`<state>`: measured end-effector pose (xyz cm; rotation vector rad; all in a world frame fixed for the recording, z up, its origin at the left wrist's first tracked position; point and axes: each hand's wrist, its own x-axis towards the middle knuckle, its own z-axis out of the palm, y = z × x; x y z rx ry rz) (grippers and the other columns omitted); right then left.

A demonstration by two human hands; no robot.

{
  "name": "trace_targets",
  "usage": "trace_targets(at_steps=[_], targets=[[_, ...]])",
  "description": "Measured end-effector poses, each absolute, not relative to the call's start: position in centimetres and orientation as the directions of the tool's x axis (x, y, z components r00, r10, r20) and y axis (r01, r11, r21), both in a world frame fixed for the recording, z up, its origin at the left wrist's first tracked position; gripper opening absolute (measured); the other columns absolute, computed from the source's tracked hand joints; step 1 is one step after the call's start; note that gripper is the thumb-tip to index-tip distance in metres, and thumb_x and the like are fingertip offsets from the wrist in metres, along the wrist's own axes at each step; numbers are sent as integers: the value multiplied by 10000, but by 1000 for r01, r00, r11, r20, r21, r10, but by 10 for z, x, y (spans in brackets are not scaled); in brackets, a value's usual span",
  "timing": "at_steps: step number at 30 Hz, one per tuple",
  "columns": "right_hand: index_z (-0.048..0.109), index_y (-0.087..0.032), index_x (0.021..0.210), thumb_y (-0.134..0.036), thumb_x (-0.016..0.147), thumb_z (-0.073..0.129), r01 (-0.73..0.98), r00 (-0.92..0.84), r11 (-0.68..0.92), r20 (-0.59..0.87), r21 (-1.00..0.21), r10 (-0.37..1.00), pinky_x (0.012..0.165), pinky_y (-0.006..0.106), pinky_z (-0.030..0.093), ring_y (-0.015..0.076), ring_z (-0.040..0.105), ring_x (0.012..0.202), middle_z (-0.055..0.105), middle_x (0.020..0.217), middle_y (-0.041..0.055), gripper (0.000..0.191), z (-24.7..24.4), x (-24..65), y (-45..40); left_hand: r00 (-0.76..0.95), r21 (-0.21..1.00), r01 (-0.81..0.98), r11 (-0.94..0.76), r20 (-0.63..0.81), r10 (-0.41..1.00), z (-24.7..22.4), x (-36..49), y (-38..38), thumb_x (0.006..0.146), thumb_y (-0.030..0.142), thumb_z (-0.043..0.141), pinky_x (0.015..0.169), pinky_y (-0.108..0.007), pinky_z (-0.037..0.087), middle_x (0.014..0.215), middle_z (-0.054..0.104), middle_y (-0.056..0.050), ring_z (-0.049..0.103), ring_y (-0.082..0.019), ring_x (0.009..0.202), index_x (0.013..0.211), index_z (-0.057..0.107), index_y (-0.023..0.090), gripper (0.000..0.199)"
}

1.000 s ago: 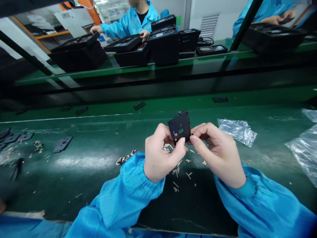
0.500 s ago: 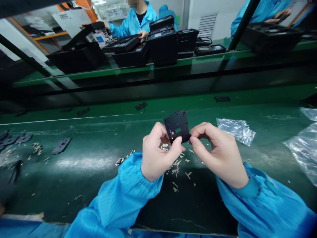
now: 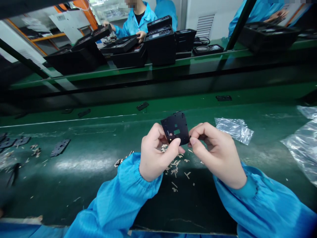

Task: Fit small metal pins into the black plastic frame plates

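A thin black plate (image 3: 182, 127) with small square cut-outs is held up above the green work surface. My left hand (image 3: 158, 153) grips its lower left part, thumb on the near face and fingers behind. At the plate's lower right corner, my right hand (image 3: 214, 148) is closed in a pinch of thumb and forefinger; a tiny dark bit shows at the fingertips, too small to make out. Small beige scraps (image 3: 174, 170) lie scattered on the surface below the hands.
Similar dark plates (image 3: 60, 147) lie at the left. Clear plastic bags (image 3: 234, 130) rest at the right. Small black parts (image 3: 143, 106) sit farther back. Beyond, black boxes (image 3: 159, 46) stand on a raised shelf, where a person in blue (image 3: 143, 19) handles a tray.
The plate has turned slightly to face the camera more. Across the shelf, the person's dark tray at the left has shifted. The view has moved a little.
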<state>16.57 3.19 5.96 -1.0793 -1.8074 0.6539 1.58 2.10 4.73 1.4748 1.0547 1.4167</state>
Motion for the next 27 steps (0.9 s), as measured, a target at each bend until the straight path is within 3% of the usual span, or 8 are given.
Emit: trace_targets(at_steps=[12, 21, 27], targets=[[466, -188, 664, -74, 737, 483, 295, -278, 426, 350, -855, 895, 501, 202, 404, 88, 496, 553, 523, 624, -21, 137, 69, 166, 26, 158, 905, -277, -322, 373, 914, 36, 5, 36, 794, 172, 594, 479, -165, 489, 684, 613, 32, 619, -80, 517, 841, 528, 194, 84], [455, -188, 659, -76, 738, 484, 258, -327, 359, 268, -897, 906, 488, 189, 385, 78, 472, 541, 511, 614, -29, 140, 70, 165, 23, 213, 880, -296, -372, 440, 872, 34, 3, 41, 812, 189, 575, 484, -172, 507, 747, 634, 10, 623, -84, 541, 870, 535, 189, 71], [403, -190, 628, -99, 747, 492, 231, -333, 338, 252, -912, 909, 479, 193, 358, 72, 433, 522, 480, 596, -37, 174, 71, 167, 26, 260, 893, -375, -248, 358, 897, 35, 3, 43, 805, 180, 582, 472, -150, 484, 746, 626, 13, 618, -72, 528, 860, 523, 176, 81]])
